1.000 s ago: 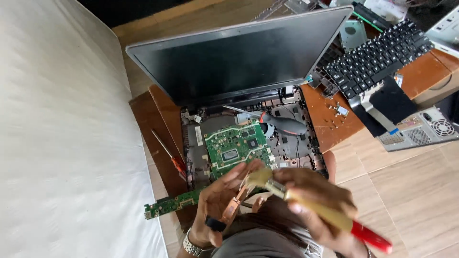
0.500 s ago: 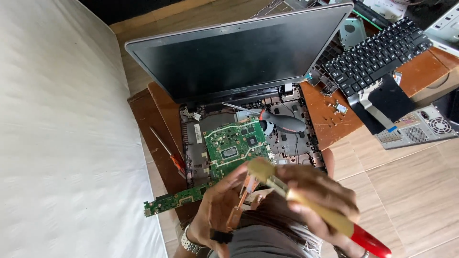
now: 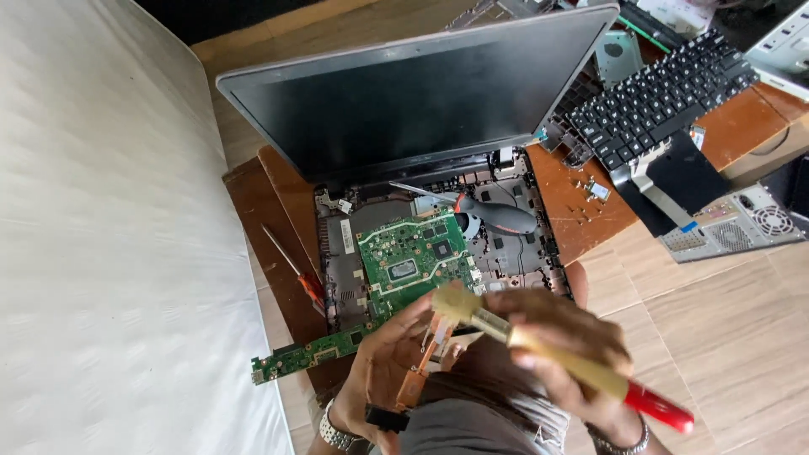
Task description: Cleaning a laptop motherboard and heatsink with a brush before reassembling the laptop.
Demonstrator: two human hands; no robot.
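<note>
My left hand (image 3: 379,366) holds a copper-coloured heat pipe part (image 3: 419,377) close to my body. My right hand (image 3: 573,345) grips a brush with a pale wooden handle and red end (image 3: 590,371). Its bristle head (image 3: 459,305) rests against the copper part. Just beyond my hands lies an opened laptop base (image 3: 514,253) with a green motherboard (image 3: 411,261) exposed. The laptop's dark screen (image 3: 413,101) stands tilted back behind it. A narrow green circuit board (image 3: 305,359) lies by my left wrist.
A red-handled screwdriver (image 3: 293,268) lies on the brown wooden board (image 3: 274,202) left of the laptop. A dark-handled tool (image 3: 497,217) rests inside the base. A detached black keyboard (image 3: 666,93) and a grey computer unit (image 3: 733,226) sit at the right. A white mattress (image 3: 109,253) fills the left.
The brush head has shifted slightly along the copper part, and my left hand has turned it a little. Nothing on the laptop has moved.
</note>
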